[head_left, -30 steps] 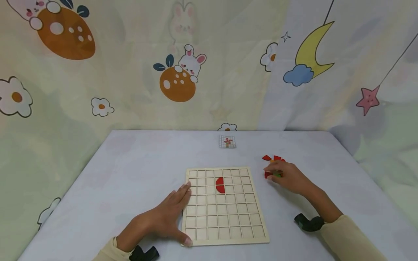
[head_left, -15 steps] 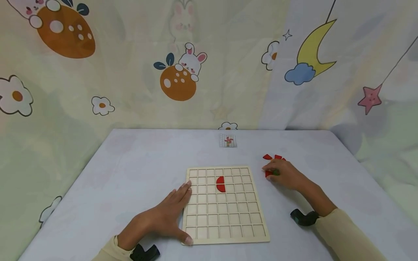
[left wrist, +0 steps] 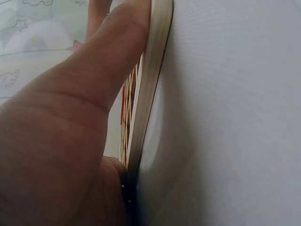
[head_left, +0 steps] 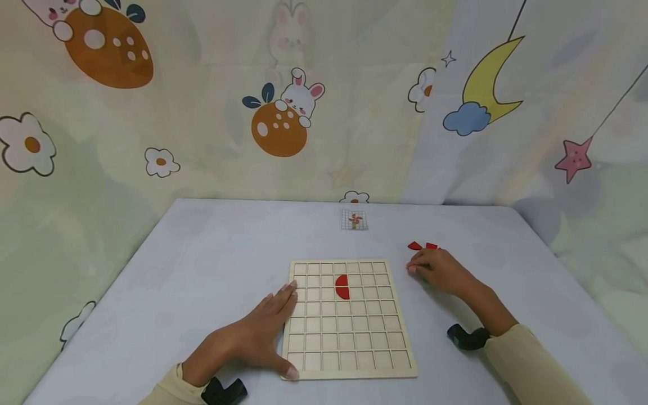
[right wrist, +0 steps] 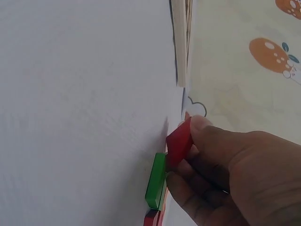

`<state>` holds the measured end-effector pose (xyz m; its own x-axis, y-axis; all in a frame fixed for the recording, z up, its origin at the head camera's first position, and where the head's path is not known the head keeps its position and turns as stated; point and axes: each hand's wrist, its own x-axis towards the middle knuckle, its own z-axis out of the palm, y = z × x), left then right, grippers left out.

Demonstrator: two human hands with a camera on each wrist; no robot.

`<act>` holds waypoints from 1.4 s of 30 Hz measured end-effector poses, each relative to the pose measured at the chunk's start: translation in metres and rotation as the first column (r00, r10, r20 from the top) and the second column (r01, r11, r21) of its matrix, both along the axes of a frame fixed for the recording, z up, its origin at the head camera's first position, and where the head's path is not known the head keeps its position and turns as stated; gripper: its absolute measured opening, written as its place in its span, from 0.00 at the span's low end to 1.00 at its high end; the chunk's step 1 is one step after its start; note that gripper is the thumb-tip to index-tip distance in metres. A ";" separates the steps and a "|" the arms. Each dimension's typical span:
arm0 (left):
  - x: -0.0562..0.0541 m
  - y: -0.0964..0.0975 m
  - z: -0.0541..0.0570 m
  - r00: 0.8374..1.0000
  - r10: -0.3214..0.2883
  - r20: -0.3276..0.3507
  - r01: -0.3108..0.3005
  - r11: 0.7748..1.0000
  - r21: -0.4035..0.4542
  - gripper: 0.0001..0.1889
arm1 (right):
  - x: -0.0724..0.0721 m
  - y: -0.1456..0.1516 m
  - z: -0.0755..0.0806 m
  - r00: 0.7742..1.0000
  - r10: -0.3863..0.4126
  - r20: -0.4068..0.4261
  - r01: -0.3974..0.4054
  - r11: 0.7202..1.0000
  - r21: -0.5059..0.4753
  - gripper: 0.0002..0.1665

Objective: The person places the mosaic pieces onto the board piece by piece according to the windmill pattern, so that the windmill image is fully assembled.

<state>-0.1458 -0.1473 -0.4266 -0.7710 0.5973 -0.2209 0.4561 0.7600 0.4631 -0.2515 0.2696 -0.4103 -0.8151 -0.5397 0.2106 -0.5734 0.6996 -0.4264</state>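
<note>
Red block (right wrist: 178, 145) is pinched between thumb and fingers of the right hand (head_left: 441, 272), just beside a green block (right wrist: 156, 182), right of the grid board (head_left: 351, 324); the left hand (head_left: 255, 336), fingers straight, thumb spread wide, rests on the board's left edge.

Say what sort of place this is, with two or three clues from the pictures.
Probably a tabletop play corner: a white table stands before a backdrop printed with cartoon rabbits and flowers, and a wooden grid board holds two red pieces.
</note>
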 end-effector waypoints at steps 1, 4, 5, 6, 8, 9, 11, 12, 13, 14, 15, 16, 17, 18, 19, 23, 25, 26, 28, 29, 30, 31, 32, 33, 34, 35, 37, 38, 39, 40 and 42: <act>0.000 0.000 0.001 1.000 0.001 0.001 -0.001 1.000 0.001 0.73 | 0.000 0.000 0.000 1.000 -0.004 -0.009 0.004 1.000 -0.001 0.07; 0.000 0.000 0.001 1.000 0.004 0.003 -0.004 1.000 0.003 0.73 | -0.002 0.002 0.000 0.999 -0.043 -0.020 0.043 0.999 0.001 0.06; 0.000 0.000 0.001 1.000 0.004 0.004 -0.004 1.000 0.000 0.73 | -0.003 0.002 -0.001 0.998 -0.061 -0.021 0.061 0.998 0.003 0.06; 0.000 0.001 0.001 1.000 0.004 0.004 -0.004 1.000 -0.002 0.73 | -0.003 0.002 0.000 0.997 -0.078 -0.019 0.078 0.997 0.003 0.05; 0.000 0.001 0.001 1.000 0.004 0.002 -0.004 1.000 -0.006 0.73 | -0.004 0.002 -0.001 0.994 -0.110 -0.015 0.110 0.994 -0.005 0.06; 0.000 0.001 0.001 1.000 0.003 0.000 -0.003 1.000 -0.007 0.73 | -0.004 0.002 0.000 0.993 -0.119 -0.020 0.119 0.993 -0.011 0.06; -0.001 0.001 0.001 1.000 0.003 -0.003 -0.003 1.000 -0.012 0.73 | -0.005 0.001 0.000 0.991 -0.135 -0.024 0.134 0.991 -0.030 0.07; -0.001 0.001 0.001 1.000 0.002 -0.004 -0.002 1.000 -0.010 0.73 | -0.005 0.000 0.000 0.990 -0.140 -0.026 0.139 0.989 -0.040 0.07; -0.001 0.001 0.001 1.000 0.001 -0.005 -0.001 1.000 -0.005 0.73 | -0.004 0.000 0.000 0.989 -0.147 -0.027 0.146 0.988 -0.050 0.08; -0.001 0.001 0.001 1.000 0.001 -0.005 -0.001 1.000 -0.005 0.73 | -0.004 -0.001 0.001 0.988 -0.152 -0.029 0.150 0.987 -0.058 0.08; 0.000 0.001 0.002 1.000 0.001 -0.004 -0.001 1.000 0.000 0.73 | -0.004 -0.002 0.001 0.987 -0.159 -0.029 0.157 0.986 -0.060 0.09; 0.000 0.000 0.002 1.000 0.001 -0.003 -0.001 1.000 0.001 0.73 | -0.004 -0.002 0.001 0.986 -0.168 -0.022 0.166 0.984 -0.063 0.09; 0.000 0.000 0.002 1.000 0.001 -0.001 -0.001 1.000 0.000 0.73 | -0.003 -0.003 0.002 0.984 -0.175 -0.016 0.174 0.982 -0.067 0.10; 0.000 0.000 0.002 1.000 0.000 0.000 0.000 1.000 0.002 0.72 | -0.003 -0.003 0.002 0.983 -0.184 -0.013 0.182 0.981 -0.069 0.11; 0.000 0.000 0.002 1.000 0.001 0.002 -0.001 1.000 0.000 0.73 | -0.002 -0.004 0.002 0.982 -0.189 -0.011 0.188 0.980 -0.072 0.12; 0.000 -0.001 0.001 1.000 -0.001 0.006 0.001 1.000 0.003 0.73 | -0.001 -0.007 0.001 0.981 -0.191 -0.022 0.188 0.977 -0.103 0.15; 0.000 -0.001 0.001 1.000 -0.001 0.006 0.001 1.000 0.007 0.73 | 0.000 -0.009 0.001 0.982 -0.185 -0.040 0.179 0.977 -0.119 0.15; 0.000 -0.001 0.001 1.000 -0.001 0.006 0.001 1.000 0.008 0.73 | 0.000 -0.010 0.001 0.982 -0.182 -0.044 0.175 0.976 -0.128 0.15; 0.000 -0.001 0.001 1.000 -0.001 0.003 0.001 1.000 0.007 0.73 | 0.001 -0.011 0.000 0.983 -0.177 -0.048 0.169 0.976 -0.137 0.15; 0.000 -0.001 0.001 1.000 -0.001 0.002 0.001 1.000 0.004 0.73 | 0.001 -0.012 0.000 0.983 -0.175 -0.047 0.167 0.976 -0.140 0.15; 0.000 -0.001 0.001 1.000 0.000 0.001 0.000 1.000 0.002 0.73 | 0.002 -0.013 0.000 0.984 -0.172 -0.050 0.164 0.977 -0.139 0.14; 0.000 -0.001 0.001 1.000 0.002 0.002 -0.002 1.000 0.001 0.73 | 0.002 -0.014 0.000 0.984 -0.170 -0.046 0.162 0.977 -0.139 0.14; 0.000 -0.001 0.000 1.000 0.003 0.003 -0.003 1.000 0.002 0.73 | 0.002 -0.015 0.000 0.985 -0.168 -0.041 0.161 0.977 -0.141 0.13; 0.000 -0.001 0.000 1.000 0.003 0.003 -0.003 1.000 0.003 0.73 | 0.002 -0.016 0.000 0.986 -0.166 -0.034 0.159 0.977 -0.145 0.13; 0.000 -0.001 0.000 1.000 0.004 0.003 -0.004 1.000 -0.001 0.73 | 0.002 -0.018 -0.001 0.986 -0.165 -0.031 0.159 0.976 -0.150 0.13; 0.000 -0.001 0.000 1.000 0.004 0.003 -0.004 1.000 -0.002 0.73 | 0.003 -0.019 -0.001 0.986 -0.162 -0.031 0.155 0.976 -0.156 0.12; 0.000 -0.001 -0.001 1.000 0.000 0.001 0.000 1.000 -0.004 0.73 | 0.003 -0.022 -0.001 0.988 -0.154 -0.032 0.146 0.974 -0.175 0.11; 0.000 -0.001 -0.001 1.000 -0.003 -0.003 0.003 1.000 -0.006 0.73 | 0.003 -0.023 -0.001 0.988 -0.148 -0.036 0.138 0.973 -0.186 0.10; -0.001 -0.001 -0.001 1.000 -0.004 -0.005 0.004 1.000 -0.009 0.73 | 0.003 -0.025 -0.001 0.989 -0.140 -0.041 0.129 0.972 -0.197 0.10; -0.001 -0.001 -0.001 1.000 -0.005 -0.006 0.005 1.000 -0.006 0.73 | 0.003 -0.027 -0.001 0.990 -0.132 -0.051 0.119 0.972 -0.200 0.09; -0.001 -0.002 -0.001 1.000 -0.006 -0.007 0.006 1.000 -0.005 0.73 | 0.004 -0.030 -0.001 0.992 -0.116 -0.052 0.103 0.973 -0.208 0.09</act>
